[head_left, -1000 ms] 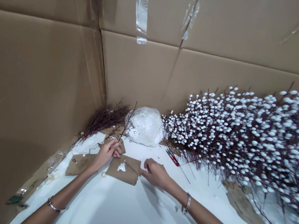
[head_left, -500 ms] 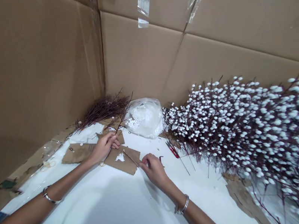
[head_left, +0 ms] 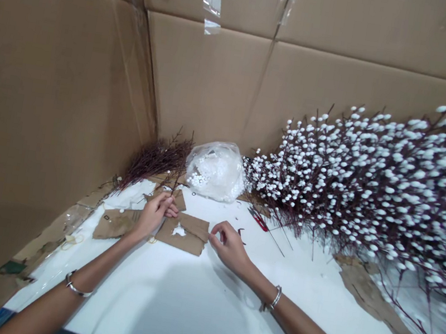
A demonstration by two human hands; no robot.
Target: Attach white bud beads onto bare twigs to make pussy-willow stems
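Observation:
My left hand is closed around a thin dark twig that rises past my fingers toward the back. My right hand is a little to the right, its thumb and forefinger close together at the edge of a brown kraft paper piece with a white fleck on it. Whether those fingertips pinch anything is hard to see. Another torn paper piece lies left of my left wrist. A bracelet circles each wrist.
A heap of white-budded branches fills the right side, beside a plastic bag of white buds and a bundle of bare twigs. Red-handled scissors lie on the white surface. Cardboard walls stand behind and left.
The whole scene has slid upward in view as the camera tilted. My right fingers have come closer to the paper edge, and my left hand still grips the twig.

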